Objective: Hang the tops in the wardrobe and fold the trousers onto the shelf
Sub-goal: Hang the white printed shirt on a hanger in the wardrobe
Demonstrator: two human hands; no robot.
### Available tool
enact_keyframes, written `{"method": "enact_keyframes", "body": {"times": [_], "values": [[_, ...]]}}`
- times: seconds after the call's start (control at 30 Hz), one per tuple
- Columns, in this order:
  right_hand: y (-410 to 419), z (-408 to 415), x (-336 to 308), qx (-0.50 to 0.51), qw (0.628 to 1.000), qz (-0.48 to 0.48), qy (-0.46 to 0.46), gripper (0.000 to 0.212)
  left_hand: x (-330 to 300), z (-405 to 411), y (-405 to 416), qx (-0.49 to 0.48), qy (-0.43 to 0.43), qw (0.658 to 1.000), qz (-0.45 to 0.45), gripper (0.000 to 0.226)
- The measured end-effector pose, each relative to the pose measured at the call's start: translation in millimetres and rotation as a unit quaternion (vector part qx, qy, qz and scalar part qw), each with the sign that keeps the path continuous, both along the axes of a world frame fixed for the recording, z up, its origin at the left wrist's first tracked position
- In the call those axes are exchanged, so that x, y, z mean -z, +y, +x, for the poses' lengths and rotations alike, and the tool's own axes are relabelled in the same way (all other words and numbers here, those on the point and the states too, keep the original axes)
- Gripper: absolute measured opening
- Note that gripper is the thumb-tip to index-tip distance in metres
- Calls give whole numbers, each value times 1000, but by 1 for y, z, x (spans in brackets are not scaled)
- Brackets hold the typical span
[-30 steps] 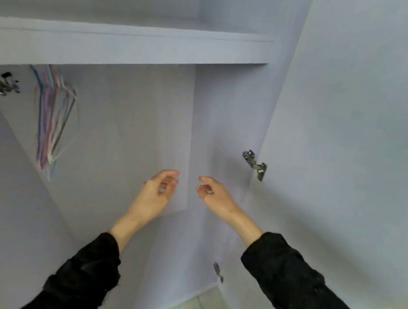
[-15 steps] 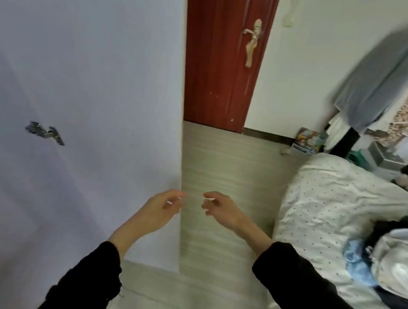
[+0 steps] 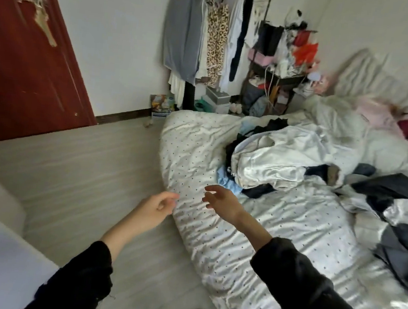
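No text, label, brand, number or sign can be read anywhere in the head view. The one likely bearer of print is a colourful box (image 3: 162, 104) on the floor against the far wall, just off the bed's (image 3: 192, 137) far left corner; its printed front is too small and blurred to make out any word or figure
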State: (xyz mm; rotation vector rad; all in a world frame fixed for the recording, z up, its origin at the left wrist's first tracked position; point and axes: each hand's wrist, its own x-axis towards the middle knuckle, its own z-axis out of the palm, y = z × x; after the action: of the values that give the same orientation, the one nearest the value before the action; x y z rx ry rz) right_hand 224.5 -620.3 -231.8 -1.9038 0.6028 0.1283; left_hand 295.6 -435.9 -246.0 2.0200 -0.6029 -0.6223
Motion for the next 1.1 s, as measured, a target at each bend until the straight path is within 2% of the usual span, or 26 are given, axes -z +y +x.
{"method": "enact_keyframes", "body": {"times": [0.27, 0.6, 0.8, 0.97, 1.1], "values": [[-83, 18, 26, 105, 994, 16, -7, 29, 24, 43, -86, 90, 2, 996, 17, 17], [-277, 138, 74, 165, 985, -41, 34, 33, 49, 180, -274, 113, -12, 991, 67, 26], [-390, 194, 92, 236, 964, -94, 82, 31, 79, 237, -371, 127, 20, 988, 79, 27], [-440, 226, 121, 263, 947, -141, 124, 36, 105, 269, -435, 166, -6, 982, 86, 31], [-457, 242, 153, 275, 918, -234, 166, 47, 123, 292, -484, 180, -48, 980, 67, 34]]}}
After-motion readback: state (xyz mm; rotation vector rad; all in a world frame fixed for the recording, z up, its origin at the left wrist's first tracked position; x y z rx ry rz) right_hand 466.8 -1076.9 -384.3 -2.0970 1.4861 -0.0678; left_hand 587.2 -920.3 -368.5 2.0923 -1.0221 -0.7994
